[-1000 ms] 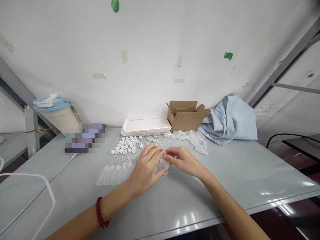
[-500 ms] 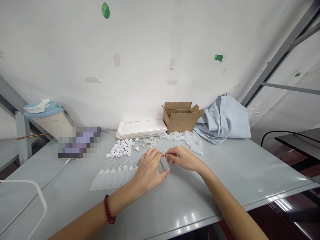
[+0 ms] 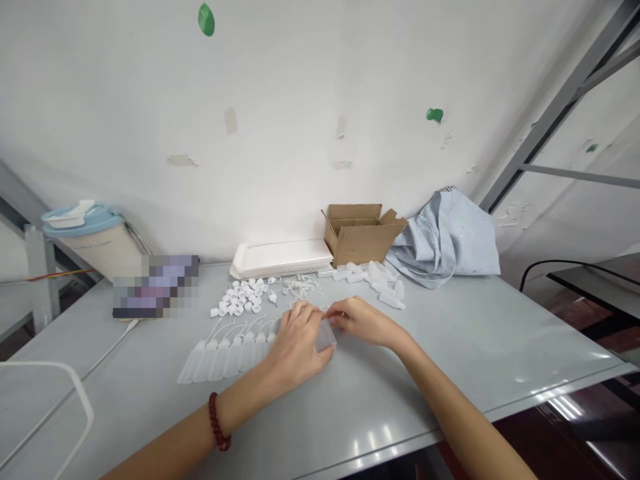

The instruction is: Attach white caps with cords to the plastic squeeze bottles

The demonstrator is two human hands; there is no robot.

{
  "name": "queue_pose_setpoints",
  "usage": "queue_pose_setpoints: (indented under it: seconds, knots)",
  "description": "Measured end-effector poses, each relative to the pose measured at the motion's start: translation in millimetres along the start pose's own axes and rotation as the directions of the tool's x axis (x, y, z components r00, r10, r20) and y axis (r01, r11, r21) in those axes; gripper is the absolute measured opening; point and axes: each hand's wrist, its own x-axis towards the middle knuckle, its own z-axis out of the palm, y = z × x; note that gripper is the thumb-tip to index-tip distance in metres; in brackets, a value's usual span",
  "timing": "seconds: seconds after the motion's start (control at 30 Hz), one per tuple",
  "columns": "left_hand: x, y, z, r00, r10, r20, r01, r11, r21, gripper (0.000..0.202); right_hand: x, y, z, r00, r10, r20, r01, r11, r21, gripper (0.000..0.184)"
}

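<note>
My left hand (image 3: pixel 299 340) is closed around a clear plastic bottle (image 3: pixel 326 335), its thumb on the near end. The fingertips of my right hand (image 3: pixel 356 319) are pinched together at the bottle's far end, where its top is hidden. Left of my hands lies a row of several clear bottles (image 3: pixel 225 360), side by side, thin white tubes curving from their necks. Behind the row are a cluster of white caps (image 3: pixel 243 297) and a small heap of thin white tubes (image 3: pixel 301 287). More loose bottles (image 3: pixel 380 280) lie to the right of them.
A stack of white trays or boxes (image 3: pixel 283 259) and an open cardboard box (image 3: pixel 365 233) stand against the wall. To their right is a light blue cloth bag (image 3: pixel 445 240). A phone (image 3: pixel 160 287) on a white cable and a blue-lidded tumbler (image 3: pixel 100 237) occupy the left.
The bottle under my left hand has shifted slightly nearer, showing more of its body. My right fingertips stay pinched at its far end. The view has moved slightly.
</note>
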Motion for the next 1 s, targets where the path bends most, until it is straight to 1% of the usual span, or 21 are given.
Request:
queue_pose_setpoints:
  seconds: [0.4,0.6,1.0]
  knots:
    - [-0.1,-2.5,1.8,1.0,0.006,0.02,-0.007,1.0,0.008,0.031,2.6,4.6,2.5,1.0,-0.005,0.013,0.005,1.0,-0.023,0.027]
    - [-1.4,-3.9,2.5,0.999,0.006,0.04,-0.007,0.999,0.039,0.032,2.6,6.3,2.9,1.0,-0.007,0.023,0.008,1.0,-0.029,0.027]
    - [-4.4,-4.0,0.2,0.999,0.034,0.04,-0.038,0.996,0.086,0.034,2.2,3.7,2.7,1.0,0.01,0.022,-0.01,1.0,-0.024,0.024]
